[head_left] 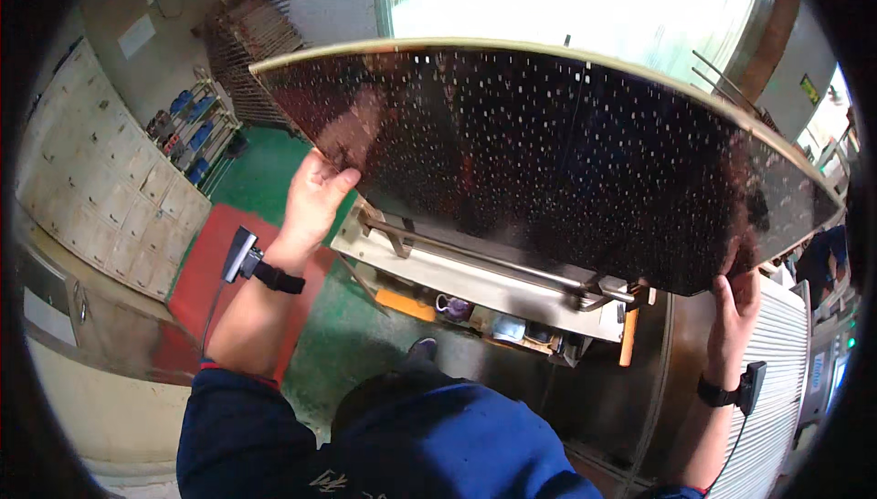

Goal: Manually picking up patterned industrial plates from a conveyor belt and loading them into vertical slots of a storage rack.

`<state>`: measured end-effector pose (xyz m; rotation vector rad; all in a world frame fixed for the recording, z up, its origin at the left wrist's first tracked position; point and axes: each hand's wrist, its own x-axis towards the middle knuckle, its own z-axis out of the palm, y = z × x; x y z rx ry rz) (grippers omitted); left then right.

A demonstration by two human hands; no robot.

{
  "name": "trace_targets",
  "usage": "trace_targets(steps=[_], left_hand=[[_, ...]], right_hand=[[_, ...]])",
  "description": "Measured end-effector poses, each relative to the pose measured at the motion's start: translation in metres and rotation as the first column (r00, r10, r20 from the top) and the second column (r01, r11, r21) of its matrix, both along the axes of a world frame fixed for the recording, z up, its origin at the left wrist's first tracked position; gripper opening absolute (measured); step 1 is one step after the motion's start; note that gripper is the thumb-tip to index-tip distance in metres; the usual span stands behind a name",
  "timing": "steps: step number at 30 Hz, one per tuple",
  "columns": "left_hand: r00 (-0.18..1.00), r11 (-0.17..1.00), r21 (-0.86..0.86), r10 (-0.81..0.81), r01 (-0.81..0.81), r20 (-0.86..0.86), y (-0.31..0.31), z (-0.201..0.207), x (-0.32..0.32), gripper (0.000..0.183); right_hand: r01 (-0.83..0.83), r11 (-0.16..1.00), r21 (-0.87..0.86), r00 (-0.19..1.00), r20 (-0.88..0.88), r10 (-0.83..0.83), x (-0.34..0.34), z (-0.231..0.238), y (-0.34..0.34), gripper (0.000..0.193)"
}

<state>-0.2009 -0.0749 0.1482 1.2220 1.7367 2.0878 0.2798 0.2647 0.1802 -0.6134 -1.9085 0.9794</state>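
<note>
A wide, dark, glossy panel (512, 170) with a pale rim along its far edge is held up in front of me. Many small light specks cover its face; whether they are drops, marks or reflections I cannot make out. My left hand (315, 196) grips its lower left edge, thumb on the near face and fingers mostly hidden behind. At the lower right corner my right hand (736, 309) is closed on the edge, thumb toward me. Beneath the panel stands a pale bench (484, 271) with metal rails, partly covered by it.
Under the bench top, a shelf holds a purple mug (454, 307) and an orange piece (405, 304). To the left are pale lockers (105, 166), a red mat (239, 257) and a rack (195, 129) with blue items. A ribbed white surface (772, 362) lies beyond my right forearm.
</note>
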Motion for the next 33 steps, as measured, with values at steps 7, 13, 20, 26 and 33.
trace_targets(steps=[7, 13, 20, 26, 33], left_hand=[[0.994, 0.997, 0.016, -0.081, 0.080, 0.078, 0.010, -0.034, -0.034, 0.059], [0.966, 0.921, -0.325, 0.148, -0.214, -0.214, -0.014, -0.040, -0.052, 0.060], [0.979, 0.957, -0.208, 0.203, -0.200, -0.007, -0.010, -0.040, -0.049, 0.063], [0.979, 0.906, -0.373, 0.193, -0.202, -0.062, -0.014, -0.042, -0.058, 0.048], [0.931, 0.921, -0.199, 0.289, -0.334, -0.222, -0.019, 0.002, -0.058, 0.056]], right_hand=[[0.038, 0.991, -0.126, 0.998, 0.046, -0.033, -0.021, 0.003, -0.026, 0.065], [0.223, 0.975, -0.016, 0.969, 0.111, -0.220, -0.064, -0.016, -0.017, 0.023], [0.112, 0.981, -0.160, 0.987, -0.093, -0.128, -0.079, -0.024, -0.021, 0.028], [0.148, 0.958, -0.246, 0.989, 0.041, -0.142, -0.071, -0.050, -0.014, 0.026], [0.227, 0.974, 0.004, 0.965, 0.136, -0.225, -0.047, -0.005, -0.002, 0.032]])
